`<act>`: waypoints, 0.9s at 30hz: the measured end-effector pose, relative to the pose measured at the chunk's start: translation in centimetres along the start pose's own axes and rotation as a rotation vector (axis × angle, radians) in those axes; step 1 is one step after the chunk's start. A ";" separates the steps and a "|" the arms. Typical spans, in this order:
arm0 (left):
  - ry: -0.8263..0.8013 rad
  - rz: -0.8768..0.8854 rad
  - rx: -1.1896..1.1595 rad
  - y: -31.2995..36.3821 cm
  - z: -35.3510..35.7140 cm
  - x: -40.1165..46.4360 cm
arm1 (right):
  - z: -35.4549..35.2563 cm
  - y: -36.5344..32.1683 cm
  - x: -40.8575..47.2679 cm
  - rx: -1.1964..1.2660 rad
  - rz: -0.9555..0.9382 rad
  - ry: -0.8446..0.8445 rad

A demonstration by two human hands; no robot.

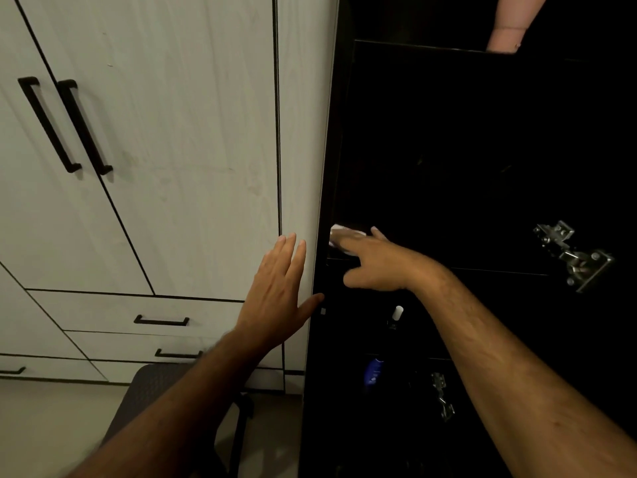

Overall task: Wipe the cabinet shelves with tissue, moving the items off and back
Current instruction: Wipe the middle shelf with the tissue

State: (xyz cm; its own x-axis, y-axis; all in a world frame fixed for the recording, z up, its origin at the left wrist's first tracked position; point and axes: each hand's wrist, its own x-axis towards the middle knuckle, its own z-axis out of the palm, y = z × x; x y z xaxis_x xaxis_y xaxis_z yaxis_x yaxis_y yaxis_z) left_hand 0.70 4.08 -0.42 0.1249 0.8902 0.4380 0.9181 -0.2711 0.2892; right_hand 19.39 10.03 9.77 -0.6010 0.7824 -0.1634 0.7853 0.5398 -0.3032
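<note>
- Closed white cabinet doors [155, 139] with paired black handles [65, 125] fill the left; drawers [138, 313] below them. Not part of this step as far as I can tell.
- Dark chair back [155, 391] sits low, just in front of the drawers, under the left forearm.
- Left hand [279, 284]: fingers straight and together, palm flat on the white side panel [303, 132], thumb hooked at the edge of the open dark cabinet [465, 150]. Holds nothing. Reads as a brace so the body can lean in while the other arm reaches.
- Tissue [339, 236]: white wad on the dark shelf [482, 270], at its left end near the cabinet wall. It's under the fingertips of the right hand, only the far edge shows.
- Right hand [375, 267]: reached into the cabinet, fingers extended over the tissue and pressing it down on the shelf, thumb out to the side. Flat press rather than a pinch, probably to keep a wide patch in contact for the swipe. The two hands are apart, one either side of the cabinet edge.
- This shelf looks bare where lit, so items are likely already moved off; interior is too dark to confirm.
- Below: a white-capped bottle [396, 315] and a blue bottle [374, 372] on lower levels; those levels probably not done.
- Right: metal door hinges [572, 253], upper, and a lower one [443, 395].
- Top right: a pale object [506, 32] on an upper shelf, can't identify.
</note>
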 end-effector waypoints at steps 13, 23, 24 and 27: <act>-0.002 0.002 -0.004 -0.3 0.6 -0.7 | 1.0 -1.2 1.0 -0.071 0.045 0.046; 0.006 0.000 -0.008 -0.8 0.5 -1.2 | 0.0 1.9 -2.8 -0.106 0.049 0.004; 0.006 -0.002 -0.010 -0.8 0.5 -1.2 | -0.4 1.6 -2.0 -0.094 0.069 -0.009; 0.006 -0.001 -0.019 -0.5 0.4 -1.2 | -1.0 -0.7 0.4 -0.009 0.079 -0.024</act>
State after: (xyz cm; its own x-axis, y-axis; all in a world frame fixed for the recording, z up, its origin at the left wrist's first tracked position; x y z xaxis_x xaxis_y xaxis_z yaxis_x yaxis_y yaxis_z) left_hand 0.21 3.34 -1.44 0.1216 0.8883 0.4429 0.9111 -0.2770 0.3054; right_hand 18.79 10.26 10.85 -0.5400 0.8153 -0.2092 0.8319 0.4792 -0.2798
